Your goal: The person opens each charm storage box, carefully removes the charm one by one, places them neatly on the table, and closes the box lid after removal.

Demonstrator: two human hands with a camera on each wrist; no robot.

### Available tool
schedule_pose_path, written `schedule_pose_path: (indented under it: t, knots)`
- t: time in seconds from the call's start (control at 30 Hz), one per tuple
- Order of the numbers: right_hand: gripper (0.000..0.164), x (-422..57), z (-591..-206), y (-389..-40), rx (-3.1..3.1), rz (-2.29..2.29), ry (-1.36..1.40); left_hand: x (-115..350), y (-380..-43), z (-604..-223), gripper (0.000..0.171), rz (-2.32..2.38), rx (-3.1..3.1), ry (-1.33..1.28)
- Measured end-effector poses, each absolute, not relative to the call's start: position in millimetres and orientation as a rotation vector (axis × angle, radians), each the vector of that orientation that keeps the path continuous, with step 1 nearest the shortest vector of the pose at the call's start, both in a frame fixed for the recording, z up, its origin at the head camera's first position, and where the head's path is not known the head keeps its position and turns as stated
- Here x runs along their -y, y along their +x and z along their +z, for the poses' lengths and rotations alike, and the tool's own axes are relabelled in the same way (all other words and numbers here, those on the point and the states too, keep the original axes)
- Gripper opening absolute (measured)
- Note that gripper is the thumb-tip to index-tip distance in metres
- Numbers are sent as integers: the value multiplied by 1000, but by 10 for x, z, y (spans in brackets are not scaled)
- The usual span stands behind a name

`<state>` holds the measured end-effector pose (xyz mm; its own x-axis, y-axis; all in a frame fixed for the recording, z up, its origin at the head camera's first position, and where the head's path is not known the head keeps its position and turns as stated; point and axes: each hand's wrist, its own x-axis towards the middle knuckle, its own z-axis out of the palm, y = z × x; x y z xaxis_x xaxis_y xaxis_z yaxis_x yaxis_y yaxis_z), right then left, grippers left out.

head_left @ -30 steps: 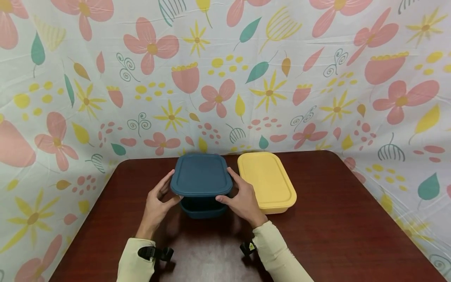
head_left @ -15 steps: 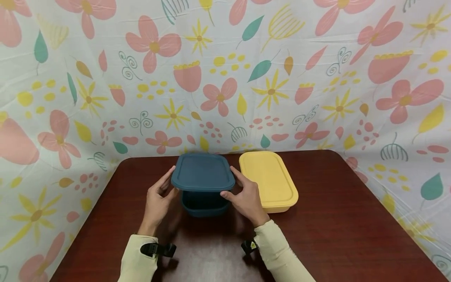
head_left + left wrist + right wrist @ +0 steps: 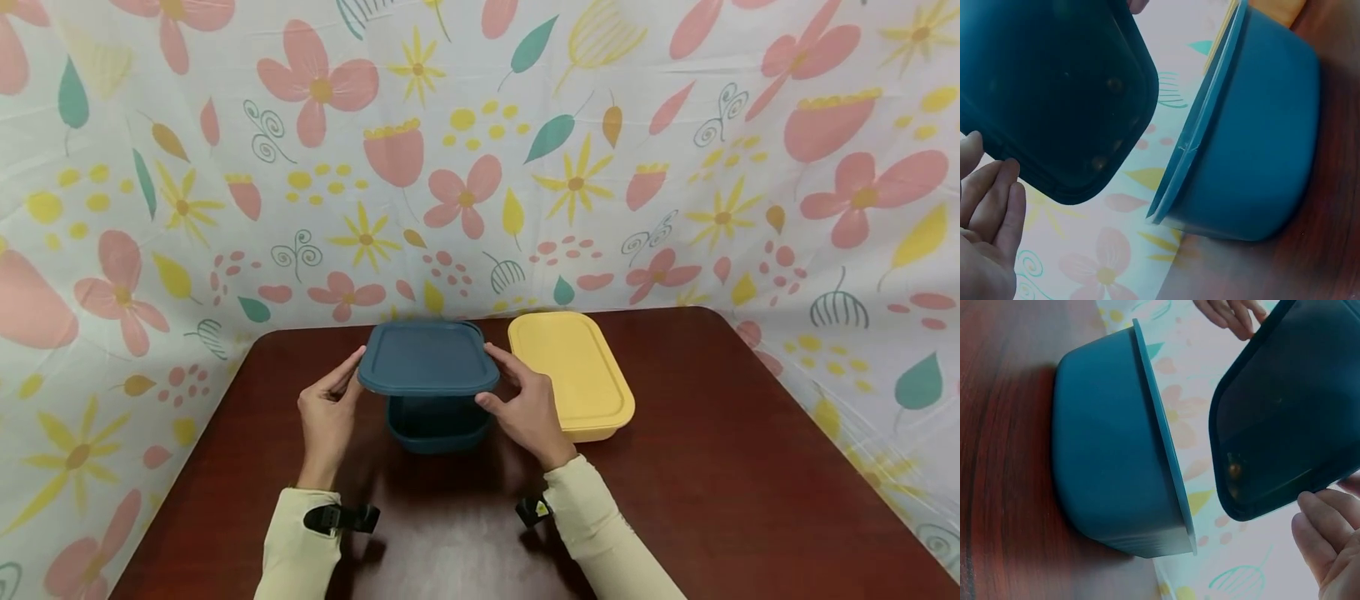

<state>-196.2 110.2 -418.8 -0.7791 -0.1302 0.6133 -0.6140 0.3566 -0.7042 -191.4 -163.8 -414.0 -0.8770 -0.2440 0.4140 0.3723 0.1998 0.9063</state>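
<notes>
A blue rectangular lid (image 3: 427,358) is held up over a matching blue food container (image 3: 438,439). My left hand (image 3: 327,417) pinches the lid's left edge. On the opposite side, my right hand (image 3: 529,410) grips the right edge between thumb and fingers. Both wrist views show the lid's underside (image 3: 1066,94) tilted and apart from the container's rim. The container (image 3: 1107,437) sits upright on the table, its front wall and part of its dark inside in sight; the lid covers the rest in the head view.
A yellow container with its lid on (image 3: 572,367) stands just right of the blue one, close to my right hand. The dark red-brown wooden table (image 3: 720,467) ends at a floral-patterned cloth (image 3: 465,167) hanging behind it.
The lid has risen from low over the container, showing more of the opening beneath. Both hands have moved up with it, keeping hold of its sides.
</notes>
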Motion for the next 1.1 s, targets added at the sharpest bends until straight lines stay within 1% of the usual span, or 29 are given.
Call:
schedule_pose_path:
  t: [0.3, 0.37, 0.47, 0.5, 0.53, 0.63, 0.73, 0.97, 1.1]
  knots:
    - [92, -1128, -4135, -1966, 2152, 1355, 655, 1631, -1915, -4087, 26, -1718, 1919, -51]
    - [81, -1132, -4126, -1961, 2130, 1404, 665, 1639, -1908, -4079, 25, -1701, 1905, -52]
    - [52, -1145, -4104, -1940, 2107, 1484, 673, 1649, -1900, -4071, 21, -1690, 1884, -64]
    - [45, -1151, -4097, -1933, 2102, 1505, 673, 1651, -1897, -4067, 20, -1688, 1873, -75]
    - [43, -1156, -4088, -1928, 2099, 1526, 673, 1652, -1895, -4063, 20, -1684, 1861, -91]
    - [45, -1170, -4072, -1933, 2105, 1525, 665, 1648, -1898, -4041, 20, -1672, 1819, -147]
    - [42, -1181, -4070, -1939, 2093, 1537, 646, 1645, -1908, -4014, 20, -1696, 1774, -216]
    - [33, -1196, -4046, -1912, 2052, 1622, 640, 1661, -1909, -4003, 24, -1919, 1644, -379]
    - [33, -1202, -4044, -1896, 2045, 1709, 615, 1650, -1901, -3983, 27, -2028, 1588, -434]
